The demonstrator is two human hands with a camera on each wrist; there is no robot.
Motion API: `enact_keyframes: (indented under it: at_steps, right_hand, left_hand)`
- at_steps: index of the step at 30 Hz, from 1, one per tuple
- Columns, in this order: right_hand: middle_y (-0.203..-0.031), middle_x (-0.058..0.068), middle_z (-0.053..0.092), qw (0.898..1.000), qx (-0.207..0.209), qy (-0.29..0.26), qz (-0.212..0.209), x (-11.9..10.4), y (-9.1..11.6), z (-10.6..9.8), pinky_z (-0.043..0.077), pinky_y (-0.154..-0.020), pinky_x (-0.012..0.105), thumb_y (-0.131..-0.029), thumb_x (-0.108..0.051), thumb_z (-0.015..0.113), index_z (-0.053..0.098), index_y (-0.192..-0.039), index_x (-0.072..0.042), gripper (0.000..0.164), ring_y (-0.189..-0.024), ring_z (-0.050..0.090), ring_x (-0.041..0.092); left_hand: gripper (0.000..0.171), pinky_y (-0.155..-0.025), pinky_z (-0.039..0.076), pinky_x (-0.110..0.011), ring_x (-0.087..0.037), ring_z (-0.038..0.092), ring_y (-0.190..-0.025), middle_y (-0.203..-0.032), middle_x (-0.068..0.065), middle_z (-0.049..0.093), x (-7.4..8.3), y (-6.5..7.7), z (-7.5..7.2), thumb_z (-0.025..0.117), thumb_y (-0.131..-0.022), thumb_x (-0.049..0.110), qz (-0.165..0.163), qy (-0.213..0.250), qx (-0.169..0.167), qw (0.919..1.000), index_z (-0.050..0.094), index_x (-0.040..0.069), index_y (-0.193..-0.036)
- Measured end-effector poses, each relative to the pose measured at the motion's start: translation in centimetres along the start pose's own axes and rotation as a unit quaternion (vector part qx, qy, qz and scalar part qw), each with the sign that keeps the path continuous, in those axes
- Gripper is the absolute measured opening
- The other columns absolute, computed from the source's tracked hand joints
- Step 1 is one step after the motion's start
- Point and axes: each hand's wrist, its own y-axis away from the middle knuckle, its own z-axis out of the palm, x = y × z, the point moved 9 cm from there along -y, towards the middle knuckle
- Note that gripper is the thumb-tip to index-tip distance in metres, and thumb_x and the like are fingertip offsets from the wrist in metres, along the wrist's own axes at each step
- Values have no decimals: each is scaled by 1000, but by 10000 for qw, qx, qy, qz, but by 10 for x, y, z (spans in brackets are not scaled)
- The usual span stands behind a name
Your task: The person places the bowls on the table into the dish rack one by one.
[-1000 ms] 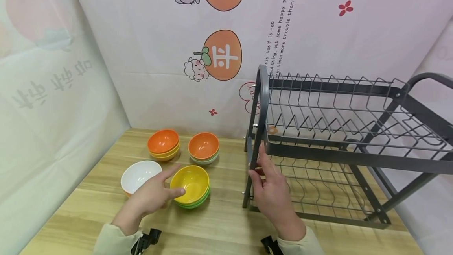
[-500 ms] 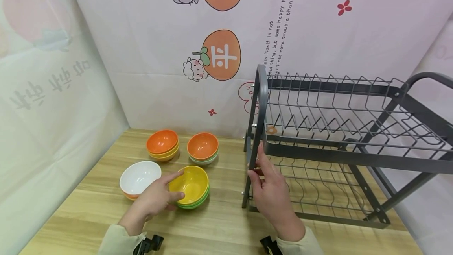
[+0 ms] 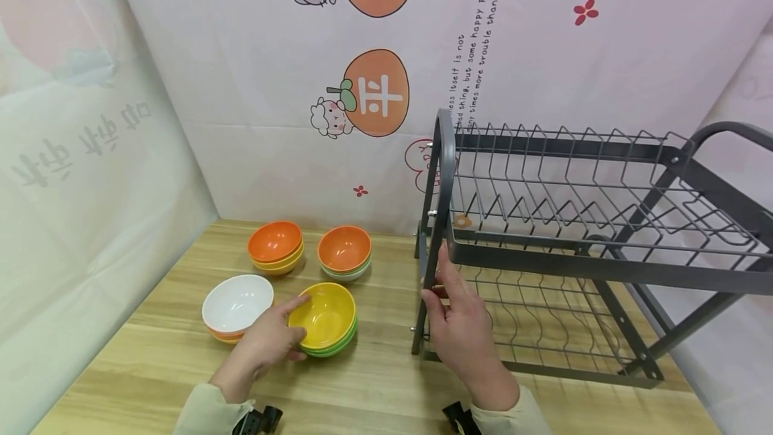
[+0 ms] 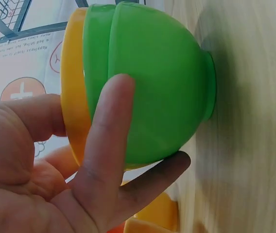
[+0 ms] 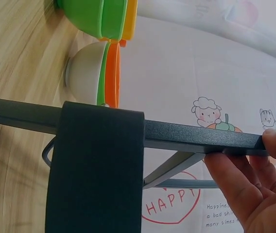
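My left hand holds a stack of bowls at its left side, a yellow bowl nested over green bowls. In the left wrist view the thumb meets the yellow rim while other fingers lie along the green outside. The stack's foot is right at the tabletop. On the right, my right hand pinches the left front upright of a dark two-tier dish rack, thumb on one side and fingers on the other. That grip also shows in the right wrist view, around the flat metal bar.
Left of the held stack is a white bowl over orange ones. Behind stand an orange bowl on yellow ones and another orange bowl on pale ones. A printed cloth hangs behind the wooden table.
My left hand has shifted slightly right and closed in on the yellow and green bowls, its thumb and fingers coming to the rim. The right hand keeps its hold on the rack.
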Motion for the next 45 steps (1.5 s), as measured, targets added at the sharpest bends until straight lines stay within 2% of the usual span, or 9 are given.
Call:
enact_keyframes:
  at_steps: [4, 13, 19, 23, 26, 28, 33, 38, 45]
  right_hand:
    - [-101, 10, 62, 10000, 30, 48, -24, -1, -1, 0, 57, -59, 24, -90, 4, 70, 22, -161, -21, 89, -85, 66, 20]
    - [-101, 10, 61, 10000, -32, 36, 76, 0, -1, 1, 57, -60, 25, -90, 3, 70, 22, -160, -22, 89, -85, 66, 21]
    - [-101, 11, 61, 10000, -10, 41, 30, -1, -1, 0, 57, -60, 25, -90, 4, 70, 23, -160, -21, 89, -84, 66, 21]
    - [-99, 10, 61, 9999, 49, 36, -89, -3, 0, 0, 57, -59, 24, -89, 5, 71, 24, -160, -19, 89, -83, 66, 21]
    - [-97, 9, 61, 9998, 72, -12, -158, -4, 0, -1, 56, -58, 24, -88, 6, 71, 25, -160, -18, 89, -82, 67, 21]
    - [-97, 9, 61, 9998, 71, -53, -179, -4, -1, -1, 56, -58, 23, -87, 8, 71, 25, -160, -18, 89, -82, 67, 21]
    - [-97, 9, 61, 9998, 70, -59, -183, -5, -1, -1, 56, -58, 23, -87, 8, 71, 24, -160, -18, 90, -82, 66, 21]
    - [-97, 9, 61, 9998, 73, -64, -176, -4, -1, -1, 56, -58, 23, -87, 8, 71, 25, -160, -17, 89, -82, 67, 21]
    - [-97, 9, 60, 9999, 32, -78, -93, -3, 0, 0, 56, -59, 24, -88, 8, 70, 25, -159, -14, 87, -83, 67, 21]
  left_hand:
    - [71, -56, 60, -42, -26, 57, -54, -152, -28, 32, 3, 0, -2, 53, -82, -15, 37, -119, 82, 9999, 47, 6, -149]
    - [72, -56, 60, -42, -26, 59, -63, -154, -24, 33, 15, 2, -6, 55, -79, -14, 206, -208, 184, 9994, 47, 4, -148]
    - [71, -56, 60, -41, -24, 59, -62, -142, -27, 44, 22, 5, -10, 57, -77, -10, 330, -604, 374, 9969, 49, 4, -146]
    - [69, -56, 59, -41, -24, 59, -63, -146, -23, 44, 28, 7, -11, 58, -78, -10, 480, -832, 413, 9945, 50, 3, -145]
    - [68, -57, 59, -40, -23, 60, -70, -151, -19, 41, 33, 9, -13, 59, -79, -10, 603, -923, 415, 9930, 50, 3, -145]
    - [68, -60, 58, -38, -25, 60, -83, -151, -17, 42, 36, 10, -16, 60, -79, -9, 714, -1069, 442, 9907, 50, 2, -145]
    - [67, -63, 50, -33, -31, 54, -100, -148, -16, 46, 42, 12, -20, 63, -80, -4, 797, -1250, 448, 9879, 51, 5, -145]
    - [66, -65, 55, -33, -31, 54, -99, -146, -18, 45, 44, 15, -20, 68, -85, -1, 713, -986, 357, 9919, 50, 7, -147]
    - [68, -64, 61, -38, -26, 63, -86, -148, -28, 37, 47, 18, -18, 72, -85, -4, 566, -140, 156, 9982, 47, 7, -148]
